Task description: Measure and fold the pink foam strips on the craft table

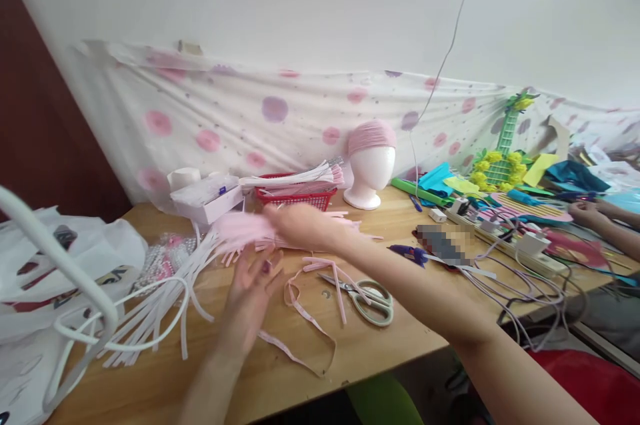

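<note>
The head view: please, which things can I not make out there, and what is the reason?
All in the head view:
Right hand: blurred; its grip on the pink bundle is unclear.
Dark flat object: masked by pixelation.
Red basket: lower front partly hidden by the right hand.
Co-worker's arms: cut off by the right edge.

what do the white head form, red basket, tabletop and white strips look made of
White head form: probably foam, from its matte white surface.
Red basket: likely plastic, judging by the lattice wall.
Tabletop: wood or wood-look laminate, with visible grain and a slight sheen.
White strips: bendy, soft-looking; perhaps fabric or fuzzy stems, unclear here.
</note>
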Available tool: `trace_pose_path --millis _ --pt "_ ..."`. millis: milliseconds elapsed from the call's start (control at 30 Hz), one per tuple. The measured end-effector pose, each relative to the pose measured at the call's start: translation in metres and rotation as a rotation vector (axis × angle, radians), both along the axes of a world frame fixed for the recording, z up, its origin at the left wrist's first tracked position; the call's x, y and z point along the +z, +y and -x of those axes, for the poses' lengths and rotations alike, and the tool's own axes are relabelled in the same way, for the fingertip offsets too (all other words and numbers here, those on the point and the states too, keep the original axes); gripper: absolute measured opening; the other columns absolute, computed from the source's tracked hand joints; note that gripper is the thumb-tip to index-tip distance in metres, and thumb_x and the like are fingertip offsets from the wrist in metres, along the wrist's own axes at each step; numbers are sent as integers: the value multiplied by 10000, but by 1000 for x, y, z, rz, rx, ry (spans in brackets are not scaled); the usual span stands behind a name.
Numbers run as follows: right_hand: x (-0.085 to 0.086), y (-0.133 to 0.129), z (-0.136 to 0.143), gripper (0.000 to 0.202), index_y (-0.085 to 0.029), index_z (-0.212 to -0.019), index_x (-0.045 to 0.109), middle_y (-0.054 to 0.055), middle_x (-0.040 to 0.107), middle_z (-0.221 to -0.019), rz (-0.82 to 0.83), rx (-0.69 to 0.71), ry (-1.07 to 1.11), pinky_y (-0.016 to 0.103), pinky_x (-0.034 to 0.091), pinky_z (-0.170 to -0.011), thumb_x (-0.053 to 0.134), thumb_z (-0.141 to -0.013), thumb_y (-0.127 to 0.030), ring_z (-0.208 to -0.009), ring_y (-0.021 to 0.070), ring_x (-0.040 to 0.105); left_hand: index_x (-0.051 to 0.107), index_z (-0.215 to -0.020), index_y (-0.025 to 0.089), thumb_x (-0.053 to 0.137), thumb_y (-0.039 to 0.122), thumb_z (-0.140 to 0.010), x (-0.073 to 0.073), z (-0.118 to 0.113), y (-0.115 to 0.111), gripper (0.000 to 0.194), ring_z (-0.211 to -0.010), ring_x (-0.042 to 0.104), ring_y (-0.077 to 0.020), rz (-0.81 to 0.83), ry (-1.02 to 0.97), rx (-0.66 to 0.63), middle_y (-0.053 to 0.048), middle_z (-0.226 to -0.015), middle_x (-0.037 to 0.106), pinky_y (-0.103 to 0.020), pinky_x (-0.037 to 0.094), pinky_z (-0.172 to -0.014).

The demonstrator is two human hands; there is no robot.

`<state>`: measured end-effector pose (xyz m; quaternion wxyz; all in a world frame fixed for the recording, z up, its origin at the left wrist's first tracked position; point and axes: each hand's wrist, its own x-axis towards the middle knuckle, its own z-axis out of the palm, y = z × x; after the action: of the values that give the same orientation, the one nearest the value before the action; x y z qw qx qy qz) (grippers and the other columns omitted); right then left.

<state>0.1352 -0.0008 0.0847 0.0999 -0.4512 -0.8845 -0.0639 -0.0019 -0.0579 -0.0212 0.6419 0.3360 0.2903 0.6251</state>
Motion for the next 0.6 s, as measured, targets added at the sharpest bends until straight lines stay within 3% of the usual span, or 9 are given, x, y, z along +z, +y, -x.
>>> trace_pose_path --millis 133,267,333,400,500,533,600 --pt "-26 -41 19 206 -160 -1132 651 103 762 -1054 -45 126 -130 302 509 -745 492 -1003 -137 -904 237 707 720 -1077 224 603 359 -929 20 -11 2 232 -1051 664 -191 180 -238 -54 -66 -1146 722 -310 557 -818" --pt "-33 -45 -1 211 -105 -1134 642 128 758 -981 -94 68 -169 350 514 -753 477 -1001 -106 -840 253 709 742 -863 177 479 372 -1004 24 -12 1 356 -881 690 -140 243 -225 132 -46 -997 749 -218 553 -638" --pt "-30 -45 -20 183 -89 -1082 651 137 752 -946 -107 8 -168 365 521 -767 523 -956 -58 -846 260 705 705 -745 147 463 394 -1008 24 -7 2 434 -680 673 -119 289 -222 243 -41 -843 739 -190 502 -481" --pt "-24 -54 -44 150 -87 -1044 659 166 735 -1013 -123 -51 -147 403 525 -830 583 -917 -60 -950 288 687 663 -694 136 460 354 -1012 23 -1 3 435 -446 555 -84 374 -233 307 -10 -671 688 -177 402 -346" --pt "-8 -85 -99 222 -154 -1147 641 147 688 -1218 -155 -136 27 425 512 -952 634 -930 -203 -1133 284 636 620 -692 128 460 255 -1013 17 11 3 381 -367 498 -61 470 -278 354 9 -576 644 -140 329 -291" --pt "-3 -96 -124 234 -189 -1189 627 123 687 -1237 -208 -213 161 420 517 -953 581 -966 -247 -1133 269 641 608 -694 123 446 231 -1019 14 14 2 378 -386 527 -57 498 -301 366 4 -578 648 -122 344 -303" --pt "3 -113 -181 263 -236 -1204 614 96 717 -1172 -379 -496 350 452 532 -911 452 -1019 -331 -1048 274 674 591 -701 113 399 209 -1035 9 20 0 397 -402 548 -43 543 -347 371 4 -568 639 -94 385 -337"
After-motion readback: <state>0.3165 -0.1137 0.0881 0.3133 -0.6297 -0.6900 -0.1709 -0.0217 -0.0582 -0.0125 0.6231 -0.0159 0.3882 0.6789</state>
